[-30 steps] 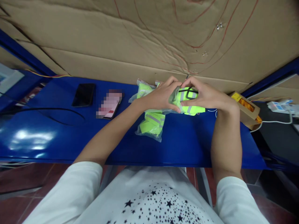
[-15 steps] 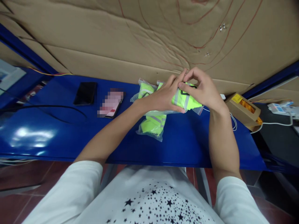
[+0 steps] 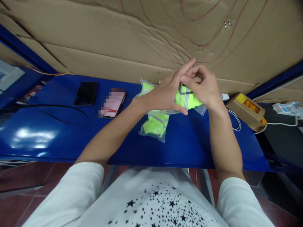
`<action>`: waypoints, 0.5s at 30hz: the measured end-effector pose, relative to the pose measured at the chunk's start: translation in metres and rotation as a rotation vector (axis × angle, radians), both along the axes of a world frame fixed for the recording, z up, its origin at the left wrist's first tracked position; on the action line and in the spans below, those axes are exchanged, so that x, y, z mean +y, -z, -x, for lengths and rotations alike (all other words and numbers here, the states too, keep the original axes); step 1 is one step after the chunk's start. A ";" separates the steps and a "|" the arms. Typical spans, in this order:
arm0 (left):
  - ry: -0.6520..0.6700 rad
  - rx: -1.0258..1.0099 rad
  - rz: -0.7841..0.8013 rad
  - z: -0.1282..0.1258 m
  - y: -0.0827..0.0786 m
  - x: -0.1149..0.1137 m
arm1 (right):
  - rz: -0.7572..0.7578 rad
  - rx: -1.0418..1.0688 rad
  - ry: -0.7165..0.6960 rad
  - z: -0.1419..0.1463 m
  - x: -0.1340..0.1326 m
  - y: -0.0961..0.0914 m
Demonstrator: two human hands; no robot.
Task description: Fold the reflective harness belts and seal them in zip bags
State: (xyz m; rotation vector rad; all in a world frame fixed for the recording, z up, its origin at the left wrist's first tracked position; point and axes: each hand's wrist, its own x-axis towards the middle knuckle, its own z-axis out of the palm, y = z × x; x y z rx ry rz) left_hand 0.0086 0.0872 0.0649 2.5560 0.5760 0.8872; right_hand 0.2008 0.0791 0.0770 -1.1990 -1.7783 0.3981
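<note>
A neon-yellow reflective vest [image 3: 188, 97], folded into a bundle with grey bands and a black strip, lies between my hands at the back of the table. Clear plastic shows around it. Across its left side rests my left hand [image 3: 169, 91], fingers stretched up and thumb spread along the near edge. My right hand [image 3: 204, 85] is closed in a pinch at the bundle's far edge, thumb and forefinger together. What exactly lies between those fingertips is hidden. A bagged yellow bundle [image 3: 155, 126] sits nearer me, and another bagged bundle [image 3: 147, 87] is partly covered by my left hand.
A dark phone [image 3: 86, 93] and a phone with a lit pink screen [image 3: 115, 104] lie left on the blue table [image 3: 184, 142]. At right stand a cardboard box [image 3: 246, 112] and a white cable [image 3: 236, 121]. A cardboard panel [image 3: 106, 41] rises behind.
The fingers of my left hand have straightened upward. My right hand has shifted slightly left and keeps its pinch. The black strip on the bundle is now more covered.
</note>
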 end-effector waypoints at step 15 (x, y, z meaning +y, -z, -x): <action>-0.328 0.341 -0.412 -0.016 -0.001 -0.026 | 0.063 -0.060 0.037 0.016 0.009 0.026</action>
